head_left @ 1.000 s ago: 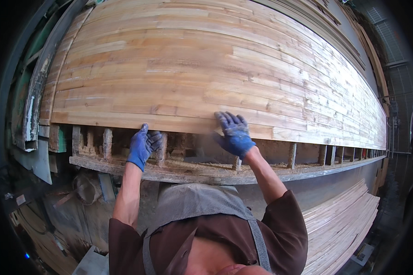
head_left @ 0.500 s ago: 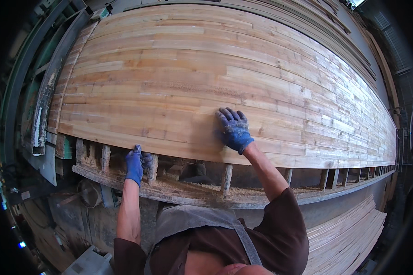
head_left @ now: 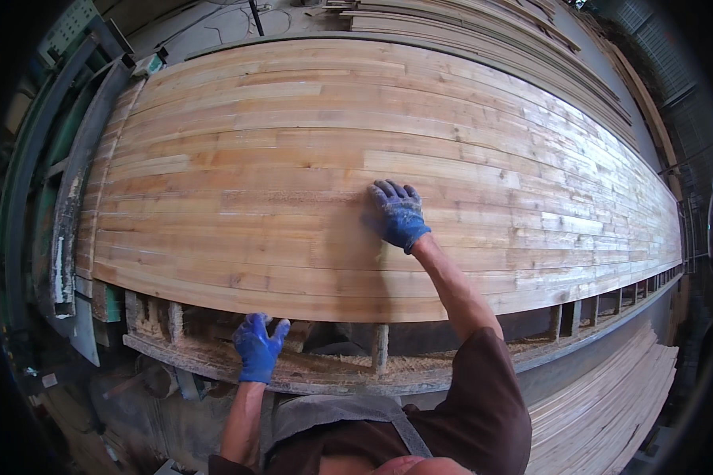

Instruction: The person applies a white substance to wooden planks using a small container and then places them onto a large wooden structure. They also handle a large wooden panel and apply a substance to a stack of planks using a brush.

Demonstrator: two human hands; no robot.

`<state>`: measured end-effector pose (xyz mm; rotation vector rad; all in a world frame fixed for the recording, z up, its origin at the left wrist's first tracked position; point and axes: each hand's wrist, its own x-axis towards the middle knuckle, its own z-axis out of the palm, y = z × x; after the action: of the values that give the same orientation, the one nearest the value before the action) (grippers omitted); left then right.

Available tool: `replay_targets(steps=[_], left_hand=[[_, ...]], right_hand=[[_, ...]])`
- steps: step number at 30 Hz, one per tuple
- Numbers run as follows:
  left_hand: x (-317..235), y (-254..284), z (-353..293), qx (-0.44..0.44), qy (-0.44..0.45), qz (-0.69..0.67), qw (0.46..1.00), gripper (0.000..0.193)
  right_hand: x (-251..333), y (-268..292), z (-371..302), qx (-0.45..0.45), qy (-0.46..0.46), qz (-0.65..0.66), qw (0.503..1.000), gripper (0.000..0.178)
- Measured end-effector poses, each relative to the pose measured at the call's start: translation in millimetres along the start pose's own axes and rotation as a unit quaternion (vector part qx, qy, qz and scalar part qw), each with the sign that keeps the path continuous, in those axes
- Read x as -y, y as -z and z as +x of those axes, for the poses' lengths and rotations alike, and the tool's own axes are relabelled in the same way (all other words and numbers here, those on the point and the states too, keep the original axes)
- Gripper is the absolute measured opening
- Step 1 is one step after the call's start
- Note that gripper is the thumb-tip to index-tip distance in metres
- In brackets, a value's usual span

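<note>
Head view: right hand [head_left: 400, 215] over the panel [head_left: 214, 237], left hand [head_left: 258, 348] at its near edge

Watching from my remote seat, I take my bearings from that near edge. The panel, a broad sheet built of wooden strips side by side, lies straight ahead, its long axis running left to right and its seams following the same way. The right hand is the one nearer its middle: blue-gloved, lying over the face, fingers slightly spread and aimed toward the far edge, across the grain. I see nothing gripped there; whether the palm presses or merely rests, I can't tell.

The left hand is lower in my view, over the gap between the panel and the dusty front rail [head_left: 174, 358]. The panel's edge lies just ahead of its fingertips; its thumb stands apart from the fingers, with nothing visible between. Whether a fingertip touches the wood, I can't make out. A post [head_left: 380, 348] rises to the right of this hand, under the panel's edge.
</note>
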<state>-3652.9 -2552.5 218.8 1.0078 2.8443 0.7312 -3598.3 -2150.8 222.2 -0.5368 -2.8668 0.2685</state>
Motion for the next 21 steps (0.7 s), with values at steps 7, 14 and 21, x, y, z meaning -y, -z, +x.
replay_targets(steps=[7,14,21], left_hand=[[6.4,-5.1,11.4,-0.011,0.018,-0.024,0.999,0.036],[5.5,1.8,25.5,0.054,0.035,0.01,0.998,0.038],[5.6,6.2,38.7,0.108,0.055,0.016,0.992,0.041]], right_hand=[[-29.5,16.9,59.9,-0.009,0.007,0.0,1.0,0.062],[-47.8,1.7,99.8,0.03,-0.03,-0.036,0.998,0.064],[-86.5,4.7,176.8,-0.055,-0.033,-0.067,0.996,0.065]])
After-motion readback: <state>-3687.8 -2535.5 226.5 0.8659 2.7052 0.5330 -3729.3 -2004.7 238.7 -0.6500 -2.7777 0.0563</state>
